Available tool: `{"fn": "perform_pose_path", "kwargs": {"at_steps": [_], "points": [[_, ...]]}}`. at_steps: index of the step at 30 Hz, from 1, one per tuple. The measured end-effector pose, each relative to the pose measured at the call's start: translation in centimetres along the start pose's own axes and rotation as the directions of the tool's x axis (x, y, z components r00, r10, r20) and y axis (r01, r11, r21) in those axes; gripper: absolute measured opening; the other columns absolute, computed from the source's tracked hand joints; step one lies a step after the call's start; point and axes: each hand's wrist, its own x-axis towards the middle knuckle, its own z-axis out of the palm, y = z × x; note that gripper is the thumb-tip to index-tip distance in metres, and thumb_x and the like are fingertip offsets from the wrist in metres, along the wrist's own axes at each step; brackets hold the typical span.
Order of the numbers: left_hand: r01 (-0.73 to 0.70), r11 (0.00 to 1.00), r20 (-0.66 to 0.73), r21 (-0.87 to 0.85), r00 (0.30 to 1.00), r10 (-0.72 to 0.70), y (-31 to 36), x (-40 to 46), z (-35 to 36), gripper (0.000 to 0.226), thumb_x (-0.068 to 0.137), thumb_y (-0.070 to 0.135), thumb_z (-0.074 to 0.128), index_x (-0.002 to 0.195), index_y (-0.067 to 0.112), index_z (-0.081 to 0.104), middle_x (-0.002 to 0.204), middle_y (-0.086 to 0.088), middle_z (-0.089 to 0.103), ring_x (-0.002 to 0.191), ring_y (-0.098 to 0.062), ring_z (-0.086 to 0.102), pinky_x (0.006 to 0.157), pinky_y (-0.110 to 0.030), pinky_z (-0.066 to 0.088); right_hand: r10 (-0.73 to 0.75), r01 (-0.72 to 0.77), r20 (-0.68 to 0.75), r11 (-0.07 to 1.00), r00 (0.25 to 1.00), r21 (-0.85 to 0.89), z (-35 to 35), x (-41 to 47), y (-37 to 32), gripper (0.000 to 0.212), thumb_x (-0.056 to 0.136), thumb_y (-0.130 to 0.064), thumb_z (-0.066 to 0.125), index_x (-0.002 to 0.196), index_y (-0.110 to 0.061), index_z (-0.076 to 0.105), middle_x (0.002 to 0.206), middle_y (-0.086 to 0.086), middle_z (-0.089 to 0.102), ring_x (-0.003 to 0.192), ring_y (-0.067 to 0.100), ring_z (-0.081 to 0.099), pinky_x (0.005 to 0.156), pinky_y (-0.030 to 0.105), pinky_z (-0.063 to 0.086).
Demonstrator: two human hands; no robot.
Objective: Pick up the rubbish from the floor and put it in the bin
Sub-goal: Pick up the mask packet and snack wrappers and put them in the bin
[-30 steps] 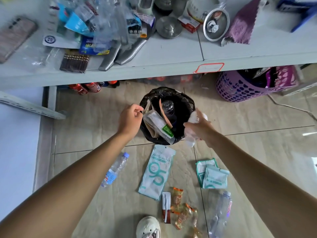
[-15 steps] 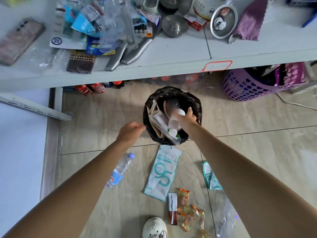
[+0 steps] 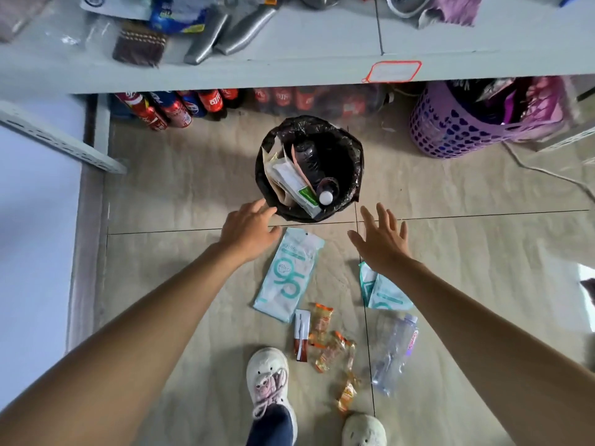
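Observation:
A round bin (image 3: 349, 149) lined with a black bag stands on the tiled floor; inside lie cartons and a bottle with a white cap (image 3: 325, 191). My left hand (image 3: 249, 228) hovers just in front of the bin's near rim, fingers loosely spread, holding nothing. My right hand (image 3: 381, 238) is to the right of the bin, fingers wide apart and empty. On the floor below lie a long teal-and-white packet (image 3: 289, 275), two smaller teal packets (image 3: 384, 292), a red-and-white sachet (image 3: 302, 339), orange snack wrappers (image 3: 331, 346) and a clear plastic bottle (image 3: 396, 349).
A grey shelf (image 3: 289, 69) with clutter runs across the top, drink cans and bottles (image 3: 174, 107) beneath it. A purple perforated basket (image 3: 450, 130) stands at the right with a cable beside it. My two white shoes (image 3: 267, 378) are at the bottom.
My right hand let the white-capped bottle go into the bin and pulled back out, open. My left hand drew back from the bin rim. The view moved closer to the floor.

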Motion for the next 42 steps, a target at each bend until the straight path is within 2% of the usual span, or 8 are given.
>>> {"fn": "perform_pose_path", "kwargs": {"at_steps": [14,22,24,28,31,34,37,42], "points": [[0.214,0.974,0.099,-0.070,0.973,-0.206,-0.6,-6.8,20.6,0.050,0.091,0.035,0.047,0.138,0.021,0.044,0.149,-0.003,0.041,0.135,-0.025,0.040,0.106,-0.039,0.038,0.118,-0.117,0.173,0.993,0.978,-0.017,19.2,-7.3,13.1,0.072,0.093,-0.051,0.040,0.151,-0.021,0.012,0.161,0.008,0.010,0.147,0.027,0.010,0.120,0.047,0.005],[0.390,0.920,0.085,-0.047,0.919,-0.385,-3.7,-2.8,29.4,0.061,0.086,0.039,0.056,0.138,0.014,0.035,0.140,-0.015,0.033,0.130,-0.035,0.035,0.099,-0.049,0.042,0.282,-0.321,0.236,0.936,0.930,0.145,31.6,-7.5,11.8,0.091,0.082,-0.067,0.046,0.150,-0.020,0.009,0.153,0.010,0.025,0.135,0.036,0.034,0.106,0.052,0.030],[0.444,0.893,0.032,-0.068,0.896,-0.443,-4.1,-1.3,31.1,0.068,0.084,0.042,0.059,0.138,0.012,0.033,0.141,-0.015,0.032,0.129,-0.035,0.035,0.099,-0.050,0.041,0.420,-0.460,0.241,0.876,0.875,0.143,34.9,-7.7,10.4,0.104,0.074,-0.077,0.046,0.151,-0.020,0.004,0.151,0.011,0.028,0.133,0.037,0.037,0.104,0.052,0.030],[0.483,0.875,-0.068,-0.029,0.872,-0.484,-4.7,0.2,34.1,0.077,0.079,0.044,0.066,0.138,0.011,0.030,0.140,-0.015,0.035,0.129,-0.034,0.038,0.095,-0.052,0.041,0.678,-0.751,0.327,0.622,0.658,0.222,39.0,-8.0,8.8,0.124,0.064,-0.077,0.058,0.150,-0.022,-0.011,0.147,0.014,0.026,0.125,0.039,0.039,0.101,0.051,0.032],[0.536,0.842,-0.062,-0.065,0.840,-0.539,-5.1,0.6,36.0,0.089,0.073,0.048,0.071,0.141,0.012,0.026,0.142,-0.015,0.036,0.130,-0.033,0.038,0.096,-0.051,0.040,0.732,-0.780,0.276,0.554,0.623,0.292,40.7,-7.7,8.7,0.127,0.062,-0.069,0.068,0.150,-0.020,-0.008,0.144,0.016,0.025,0.124,0.036,0.036,0.099,0.051,0.035],[0.544,0.836,-0.092,-0.073,0.831,-0.549,-5.9,0.8,37.2,0.089,0.068,0.051,0.073,0.136,0.010,0.032,0.140,-0.016,0.040,0.128,-0.035,0.041,0.095,-0.049,0.040,0.768,-0.789,0.249,0.484,0.590,0.377,41.3,-7.0,9.1,0.126,0.059,-0.060,0.077,0.150,-0.021,-0.001,0.145,0.017,0.022,0.126,0.035,0.032,0.096,0.053,0.037],[0.581,0.787,-0.049,-0.209,0.797,-0.602,-6.8,0.6,37.2,0.091,0.065,0.049,0.077,0.134,0.008,0.035,0.138,-0.014,0.050,0.126,-0.035,0.049,0.100,-0.047,0.042,0.786,-0.784,0.282,0.371,0.551,0.497,41.6,-6.6,9.3,0.117,0.064,-0.041,0.083,0.149,-0.020,0.005,0.153,0.021,0.010,0.132,0.039,0.028,0.101,0.049,0.035],[0.567,0.623,0.020,-0.540,0.748,-0.664,-8.1,-1.3,36.0,0.054,0.071,0.028,0.076,0.117,0.007,0.056,0.123,-0.011,0.065,0.110,-0.030,0.063,0.093,-0.038,0.052,0.833,-0.704,0.205,0.274,0.515,0.655,41.4,-7.1,10.0,0.061,0.076,-0.007,0.073,0.123,-0.006,0.035,0.139,0.023,0.031,0.110,0.045,0.051,0.089,0.041,0.045]]}}
